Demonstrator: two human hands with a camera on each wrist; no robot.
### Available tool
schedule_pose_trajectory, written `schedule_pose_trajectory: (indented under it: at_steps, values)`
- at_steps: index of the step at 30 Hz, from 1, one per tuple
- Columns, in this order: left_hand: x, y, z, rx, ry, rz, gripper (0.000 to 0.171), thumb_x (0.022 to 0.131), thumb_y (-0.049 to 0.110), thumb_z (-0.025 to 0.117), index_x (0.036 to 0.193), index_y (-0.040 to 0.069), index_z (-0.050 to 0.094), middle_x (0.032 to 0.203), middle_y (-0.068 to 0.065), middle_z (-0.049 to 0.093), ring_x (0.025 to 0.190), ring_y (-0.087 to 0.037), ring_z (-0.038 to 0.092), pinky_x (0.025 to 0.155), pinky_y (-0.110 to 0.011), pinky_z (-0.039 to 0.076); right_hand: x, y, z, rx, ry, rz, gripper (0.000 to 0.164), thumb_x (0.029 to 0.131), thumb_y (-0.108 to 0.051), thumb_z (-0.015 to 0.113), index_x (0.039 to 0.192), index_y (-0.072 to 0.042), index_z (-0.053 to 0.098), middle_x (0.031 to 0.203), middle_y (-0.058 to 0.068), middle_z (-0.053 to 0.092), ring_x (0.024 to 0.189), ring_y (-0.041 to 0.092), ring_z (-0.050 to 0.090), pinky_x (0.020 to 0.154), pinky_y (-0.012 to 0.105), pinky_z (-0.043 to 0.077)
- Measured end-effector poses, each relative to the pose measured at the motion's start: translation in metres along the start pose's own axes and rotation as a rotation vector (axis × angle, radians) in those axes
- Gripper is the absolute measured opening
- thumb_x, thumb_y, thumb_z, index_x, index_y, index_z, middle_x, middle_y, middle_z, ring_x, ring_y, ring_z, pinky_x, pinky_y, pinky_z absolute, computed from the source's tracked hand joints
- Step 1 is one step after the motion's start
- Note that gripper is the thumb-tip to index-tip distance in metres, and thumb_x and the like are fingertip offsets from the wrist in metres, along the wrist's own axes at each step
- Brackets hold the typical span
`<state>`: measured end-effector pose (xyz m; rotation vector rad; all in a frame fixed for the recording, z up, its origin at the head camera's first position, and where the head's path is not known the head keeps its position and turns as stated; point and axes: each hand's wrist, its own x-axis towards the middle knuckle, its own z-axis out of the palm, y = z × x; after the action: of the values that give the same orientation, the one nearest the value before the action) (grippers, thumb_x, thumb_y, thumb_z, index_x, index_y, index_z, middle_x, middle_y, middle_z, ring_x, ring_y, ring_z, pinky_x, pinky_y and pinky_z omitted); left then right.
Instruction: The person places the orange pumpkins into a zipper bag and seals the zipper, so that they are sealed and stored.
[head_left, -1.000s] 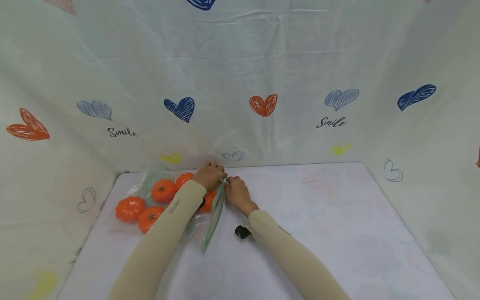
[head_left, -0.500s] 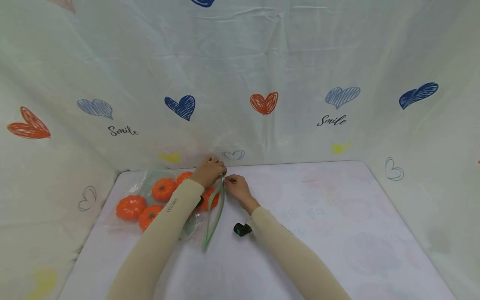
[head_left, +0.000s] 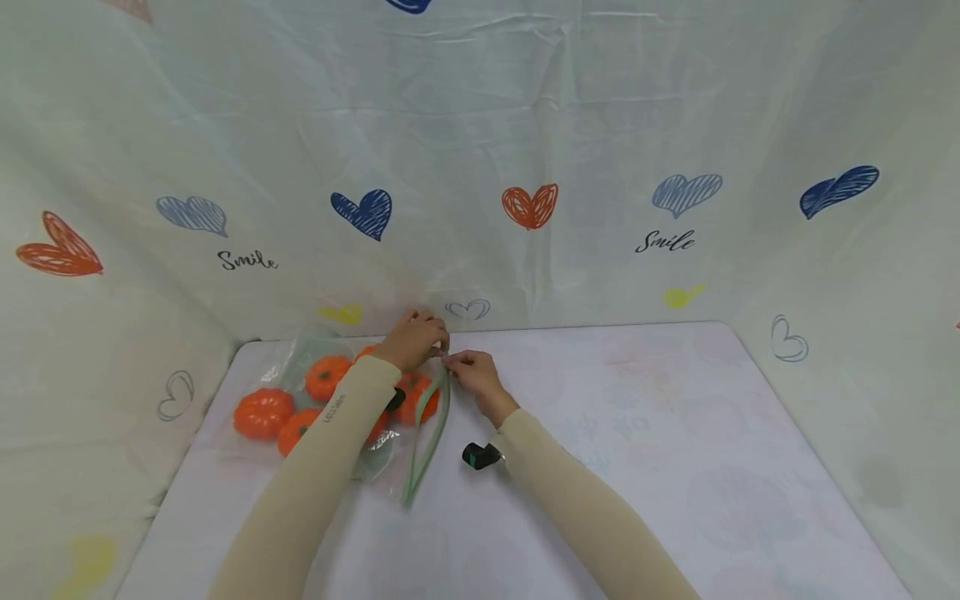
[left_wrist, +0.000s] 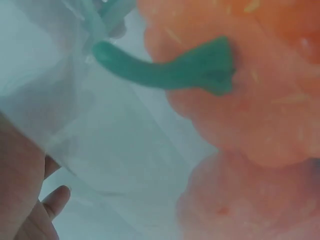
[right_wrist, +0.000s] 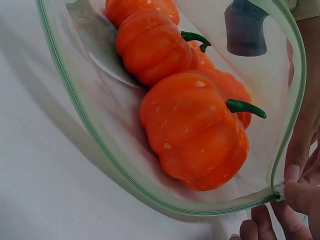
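Note:
A clear zip bag (right_wrist: 261, 165) with a pale green zip edge lies toward the back left of the table, holding several orange toy pumpkins (right_wrist: 195, 130) with green stems. Its mouth gapes, the two zip strips (head_left: 431, 450) standing apart. At the far end of the zip, my right hand (head_left: 476, 373) pinches the corner by a small white slider (right_wrist: 280, 192). My left hand (head_left: 411, 342) holds the same corner from the other side, its fingertip right at the slider. Through the plastic, the left wrist view shows a pumpkin's curved stem (left_wrist: 160, 75) close up.
The white table (head_left: 637, 458) ends at the back against a hanging cloth (head_left: 585, 275) printed with hearts. A dark wrist camera (head_left: 480, 456) sits under the right forearm. The left forearm (head_left: 315, 467) crosses over the bag and hides part of the pumpkins.
The bag's two zip strips have spread from lying together to standing apart. Both hands have shifted slightly left, staying at the bag's far corner.

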<state>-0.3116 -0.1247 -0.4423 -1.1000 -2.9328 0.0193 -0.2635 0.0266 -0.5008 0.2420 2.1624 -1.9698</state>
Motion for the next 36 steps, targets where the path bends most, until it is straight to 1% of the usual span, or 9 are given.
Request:
schedule_pose_trajectory:
  at_steps: [6,9,12,16,21,25,30,33,36]
  values:
    - [-0.002,0.002,-0.003,0.011,0.010,-0.004,0.005,0.093,0.020,0.081,0.097,0.017,0.082,0.111,-0.001,0.072,0.117,-0.028,0.060,0.109,-0.050,0.040,-0.005,-0.003,0.000,-0.013,-0.012,0.020,0.019,0.102,-0.009,0.066,0.110,0.005,0.075,0.101,0.005,0.070,0.083,0.011,0.054,0.068,0.021,0.044]
    - [-0.003,0.004,-0.005,0.029,0.024,-0.003,0.005,0.093,0.019,0.081,0.097,0.016,0.081,0.110,-0.001,0.071,0.116,-0.028,0.059,0.110,-0.050,0.040,-0.007,-0.004,-0.001,-0.018,-0.018,0.041,0.018,0.102,-0.011,0.067,0.108,0.004,0.075,0.095,0.003,0.067,0.082,0.012,0.053,0.068,0.022,0.043]
    - [-0.005,0.004,-0.007,0.068,0.039,0.004,0.005,0.095,0.021,0.079,0.095,0.017,0.081,0.107,-0.001,0.070,0.115,-0.028,0.059,0.109,-0.050,0.040,-0.009,-0.005,-0.001,-0.016,-0.032,0.062,0.017,0.101,-0.013,0.068,0.104,0.002,0.075,0.089,0.000,0.062,0.081,0.013,0.052,0.068,0.022,0.042]
    - [-0.007,0.004,-0.010,0.107,0.053,-0.004,0.004,0.096,0.021,0.078,0.097,0.018,0.080,0.107,-0.001,0.069,0.115,-0.029,0.059,0.108,-0.050,0.041,-0.014,-0.004,-0.001,-0.028,-0.056,0.070,0.016,0.100,-0.013,0.068,0.099,0.001,0.075,0.084,-0.002,0.060,0.078,0.012,0.051,0.068,0.023,0.041]
    - [-0.010,0.005,-0.012,0.113,0.068,-0.029,0.005,0.096,0.020,0.078,0.100,0.018,0.081,0.109,-0.002,0.071,0.114,-0.029,0.059,0.109,-0.050,0.042,-0.025,-0.001,-0.001,-0.047,-0.084,0.075,0.017,0.100,-0.013,0.067,0.100,0.002,0.075,0.084,-0.003,0.059,0.077,0.012,0.050,0.068,0.023,0.041]
    - [-0.012,0.005,-0.012,0.107,0.085,-0.044,0.005,0.097,0.017,0.077,0.100,0.017,0.081,0.110,-0.002,0.072,0.115,-0.029,0.059,0.110,-0.052,0.042,-0.036,0.002,-0.001,-0.061,-0.105,0.082,0.017,0.101,-0.013,0.065,0.099,0.002,0.073,0.087,-0.001,0.061,0.079,0.013,0.050,0.069,0.023,0.041]
    - [-0.012,0.003,-0.009,0.090,0.094,-0.057,0.005,0.097,0.016,0.076,0.101,0.017,0.079,0.112,-0.002,0.071,0.116,-0.030,0.059,0.110,-0.052,0.041,-0.049,0.006,-0.002,-0.059,-0.119,0.099,0.017,0.102,-0.014,0.066,0.098,0.001,0.072,0.087,0.000,0.061,0.080,0.014,0.050,0.070,0.025,0.041]
    - [-0.013,0.004,-0.010,0.083,0.099,-0.060,0.005,0.098,0.017,0.076,0.101,0.017,0.079,0.112,-0.001,0.070,0.116,-0.030,0.058,0.110,-0.053,0.041,-0.055,0.009,-0.002,-0.052,-0.122,0.116,0.018,0.102,-0.017,0.067,0.095,-0.001,0.072,0.085,-0.001,0.060,0.079,0.013,0.049,0.071,0.026,0.041]
    - [-0.014,0.006,-0.011,0.079,0.104,-0.063,0.004,0.098,0.016,0.076,0.101,0.018,0.079,0.111,-0.001,0.071,0.114,-0.029,0.058,0.109,-0.053,0.041,-0.060,0.012,-0.003,-0.044,-0.132,0.131,0.018,0.102,-0.018,0.067,0.093,-0.003,0.072,0.086,0.000,0.062,0.080,0.014,0.050,0.073,0.027,0.041]
